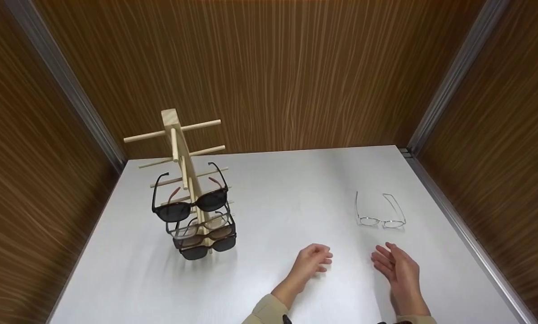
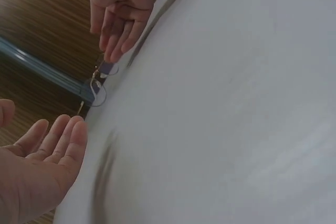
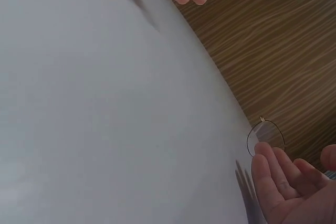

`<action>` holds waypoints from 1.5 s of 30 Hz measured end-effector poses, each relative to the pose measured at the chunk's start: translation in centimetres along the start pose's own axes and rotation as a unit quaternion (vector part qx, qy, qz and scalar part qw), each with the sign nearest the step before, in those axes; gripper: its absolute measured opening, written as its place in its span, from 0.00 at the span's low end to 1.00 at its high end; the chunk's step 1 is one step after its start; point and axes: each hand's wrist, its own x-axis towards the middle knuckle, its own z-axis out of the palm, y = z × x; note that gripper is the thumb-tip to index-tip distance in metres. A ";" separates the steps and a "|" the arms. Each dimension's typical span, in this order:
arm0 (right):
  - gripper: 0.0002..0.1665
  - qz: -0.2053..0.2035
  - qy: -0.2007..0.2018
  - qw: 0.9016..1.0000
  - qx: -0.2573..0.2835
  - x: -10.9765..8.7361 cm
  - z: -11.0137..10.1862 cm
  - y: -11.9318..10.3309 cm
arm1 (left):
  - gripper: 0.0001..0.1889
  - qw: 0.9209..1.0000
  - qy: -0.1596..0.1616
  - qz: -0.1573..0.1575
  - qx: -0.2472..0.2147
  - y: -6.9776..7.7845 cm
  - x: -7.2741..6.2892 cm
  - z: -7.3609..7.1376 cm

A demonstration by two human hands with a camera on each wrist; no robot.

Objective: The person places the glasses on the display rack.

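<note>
Thin-rimmed clear eyeglasses (image 1: 381,222) lie on the white table with their temples unfolded and pointing to the back. My right hand (image 1: 402,274) is just in front of them, palm turned inward, fingers relaxed and holding nothing. To its left my left hand (image 1: 308,265) hovers over the table with loosely bent fingers, also holding nothing. In the right wrist view one round lens of the eyeglasses (image 3: 266,136) shows behind the right fingertips. A wooden display rack (image 1: 170,118) at the left carries several glasses, with black sunglasses (image 1: 173,212) uppermost.
The rack's upper pegs (image 1: 201,124) stick out to both sides and bear no glasses. Wood-grain panels (image 1: 287,76) enclose the white table (image 1: 287,189) at the back and sides. A metal rail (image 1: 471,252) runs along the right table edge.
</note>
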 end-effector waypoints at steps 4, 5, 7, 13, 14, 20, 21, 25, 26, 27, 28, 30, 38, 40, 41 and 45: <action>0.34 0.010 0.016 1.000 0.010 0.4 -0.5 -0.5 | 0.16 1.000 0.005 0.005 0.004 0.4 0.7 1.3; 0.34 0.013 0.022 1.000 0.013 0.5 -0.6 -0.7 | 0.17 1.000 0.006 0.002 0.006 0.5 1.0 1.6; 0.33 0.016 0.027 0.999 0.016 0.5 -0.9 -1.0 | 0.17 1.000 0.008 -0.004 0.010 0.6 1.5 2.4; 0.33 0.019 0.037 0.999 0.027 0.7 -1.3 -1.6 | 0.19 1.000 0.020 -0.016 0.016 1.3 2.9 4.2; 0.33 0.019 0.041 0.999 0.025 0.8 -1.4 -1.7 | 0.19 0.999 0.023 -0.020 0.010 1.4 3.1 4.4; 0.37 0.004 0.058 0.998 0.027 1.8 -2.2 -1.9 | 0.17 0.997 0.008 -0.046 -0.054 2.3 4.1 5.7; 0.37 0.004 0.056 0.998 0.031 1.9 -2.3 -1.9 | 0.18 0.997 0.006 -0.049 -0.061 2.4 4.3 5.9; 0.41 0.003 0.047 0.999 0.025 2.4 -2.5 -2.0 | 0.22 0.995 0.003 -0.062 -0.082 2.7 5.1 6.4; 0.41 0.003 0.048 0.999 0.021 2.5 -2.6 -2.1 | 0.23 0.994 0.001 -0.068 -0.089 2.7 5.3 6.5; 0.42 0.005 0.049 0.999 0.019 2.6 -2.6 -2.2 | 0.24 0.993 0.000 -0.074 -0.096 2.6 5.5 6.6; 0.42 0.005 0.049 0.999 0.015 2.6 -2.7 -2.3 | 0.24 0.991 0.000 -0.081 -0.105 2.5 5.7 6.6; 0.43 0.009 0.049 0.999 0.014 2.8 -2.7 -2.5 | 0.25 0.988 -0.001 -0.095 -0.122 2.4 6.2 6.6; 0.48 0.023 0.012 0.999 0.018 4.1 -3.3 -3.5 | 0.25 0.983 0.016 -0.105 -0.152 2.3 8.0 7.0; 0.49 0.022 -0.002 1.000 0.018 4.4 -3.5 -3.9 | 0.25 0.982 0.020 -0.106 -0.158 2.3 8.4 7.3; 0.49 0.023 -0.007 1.000 0.020 4.5 -3.6 -4.0 | 0.25 0.981 0.021 -0.108 -0.163 2.2 8.6 7.4; 0.48 0.031 -0.020 0.999 0.035 5.1 -4.1 -4.7 | 0.26 0.974 0.022 -0.120 -0.190 2.1 9.2 7.9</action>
